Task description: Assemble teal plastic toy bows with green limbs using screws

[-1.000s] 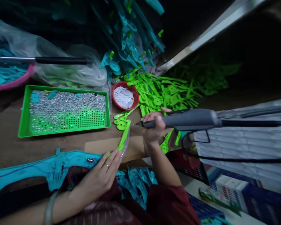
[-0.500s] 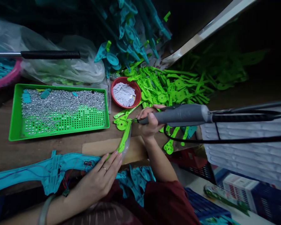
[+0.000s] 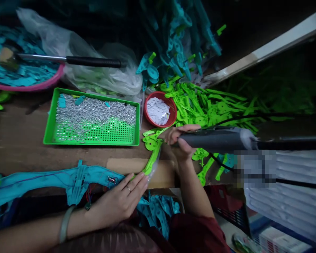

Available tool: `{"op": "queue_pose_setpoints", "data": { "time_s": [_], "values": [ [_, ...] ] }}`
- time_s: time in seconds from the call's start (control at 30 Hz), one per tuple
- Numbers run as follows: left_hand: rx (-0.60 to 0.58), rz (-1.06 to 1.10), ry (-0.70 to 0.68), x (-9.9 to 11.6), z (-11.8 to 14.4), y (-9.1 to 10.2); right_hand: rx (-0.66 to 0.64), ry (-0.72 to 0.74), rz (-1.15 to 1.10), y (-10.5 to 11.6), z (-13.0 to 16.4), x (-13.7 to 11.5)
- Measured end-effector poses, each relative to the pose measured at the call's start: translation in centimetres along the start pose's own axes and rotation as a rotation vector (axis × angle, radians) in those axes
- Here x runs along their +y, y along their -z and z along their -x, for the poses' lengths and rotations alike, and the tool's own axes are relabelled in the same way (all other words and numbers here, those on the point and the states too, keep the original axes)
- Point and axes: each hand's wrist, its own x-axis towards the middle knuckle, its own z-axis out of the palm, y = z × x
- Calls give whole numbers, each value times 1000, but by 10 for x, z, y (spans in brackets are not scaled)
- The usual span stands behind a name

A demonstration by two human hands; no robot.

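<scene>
While left hand [image 3: 118, 202] flattens green part [image 3: 151, 161], right hand [image 3: 181, 140] grips tool [image 3: 213, 140].

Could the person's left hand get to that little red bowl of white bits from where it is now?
Probably not freely. The left hand is pressing down the green plastic piece, and the right hand with its grey tool sits beside the red bowl.

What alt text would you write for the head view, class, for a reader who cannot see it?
The right hand holds a grey corded tool with its tip at a green part, which the left hand steadies on the table. Behind lie a green tray of silver pieces, a red bowl and a green pile.
</scene>
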Motion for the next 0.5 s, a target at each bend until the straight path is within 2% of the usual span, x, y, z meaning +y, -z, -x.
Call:
{"op": "queue_pose_setpoints", "data": {
  "time_s": [0.07,0.13,0.23,0.3,0.4,0.5],
  "values": [
    [5,16,2,-1,-1,-1,53,52,-5,-21,-10,-13],
    [13,19,4,-2,-4,-4,88,121,-68,-53,-20,-19],
    [47,21,16,-1,-7,-8,-5,82,-184,-105,-26,-4],
    [72,34,35,-1,-8,-10,-55,15,-224,-129,-25,16],
    [96,56,42,-1,-7,-12,-57,0,-262,-142,-20,40],
    [114,70,56,-4,-7,-14,-51,-9,-264,-141,-18,46]
  ]
}}
